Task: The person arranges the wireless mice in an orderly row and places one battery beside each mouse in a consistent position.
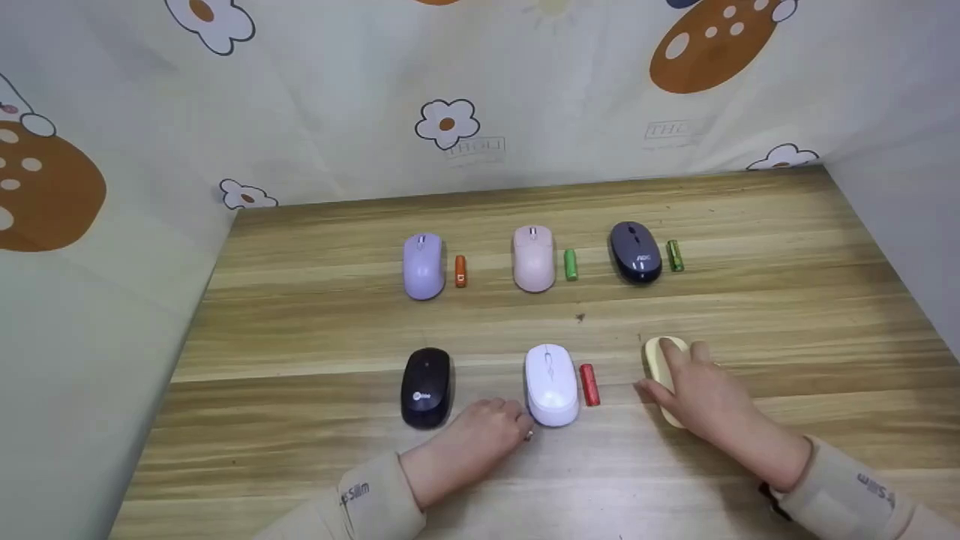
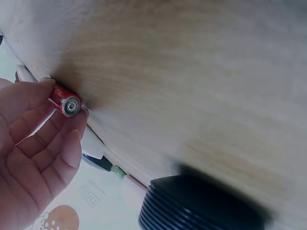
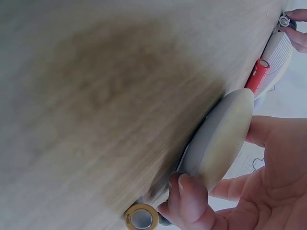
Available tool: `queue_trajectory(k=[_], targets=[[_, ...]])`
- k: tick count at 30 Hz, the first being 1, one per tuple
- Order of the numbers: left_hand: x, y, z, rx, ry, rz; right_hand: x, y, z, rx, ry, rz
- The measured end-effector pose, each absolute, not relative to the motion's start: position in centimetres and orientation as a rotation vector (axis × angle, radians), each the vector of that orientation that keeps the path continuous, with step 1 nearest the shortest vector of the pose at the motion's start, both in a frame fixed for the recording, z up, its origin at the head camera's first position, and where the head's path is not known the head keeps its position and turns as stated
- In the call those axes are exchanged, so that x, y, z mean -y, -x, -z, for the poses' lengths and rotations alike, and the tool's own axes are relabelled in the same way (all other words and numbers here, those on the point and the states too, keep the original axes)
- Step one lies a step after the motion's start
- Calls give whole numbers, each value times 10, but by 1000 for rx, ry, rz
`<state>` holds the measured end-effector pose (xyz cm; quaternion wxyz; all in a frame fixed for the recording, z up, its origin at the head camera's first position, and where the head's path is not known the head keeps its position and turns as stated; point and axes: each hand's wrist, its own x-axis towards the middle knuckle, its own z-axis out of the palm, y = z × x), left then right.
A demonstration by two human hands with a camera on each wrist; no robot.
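My left hand pinches a red battery between thumb and fingers, low over the table beside the white mouse. In the head view only its metal end shows. My right hand grips a pale yellow mouse, thumb on its left side and fingers over the top and right. Next to the curled fingers, in the right wrist view, is a battery with a gold-ringed end, hidden from the head view. Another red battery lies right of the white mouse.
A black mouse lies left of my left hand. Farther back sit a purple mouse with an orange battery, a pink mouse with a green battery, and a dark grey mouse with a dark green battery.
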<state>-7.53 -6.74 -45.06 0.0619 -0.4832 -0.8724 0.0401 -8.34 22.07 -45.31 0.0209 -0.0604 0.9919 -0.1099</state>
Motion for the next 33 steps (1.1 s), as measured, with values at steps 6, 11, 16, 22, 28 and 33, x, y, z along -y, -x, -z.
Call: queue_trajectory(k=[6,11,16,22,28,33], targets=[[68,73,450,2542,1491,-241,-220,84,453,-3055,175,335],[71,72,449,2517,1509,-245,-220,84,452,-3039,168,329],[72,73,446,2650,1478,-98,-221,85,452,-3032,162,337],[75,86,433,2860,1140,248,-220,85,451,-3034,167,380],[76,107,418,3162,758,618,-221,85,451,-3017,157,372],[70,116,418,3360,596,709,-221,85,451,-3015,160,365]])
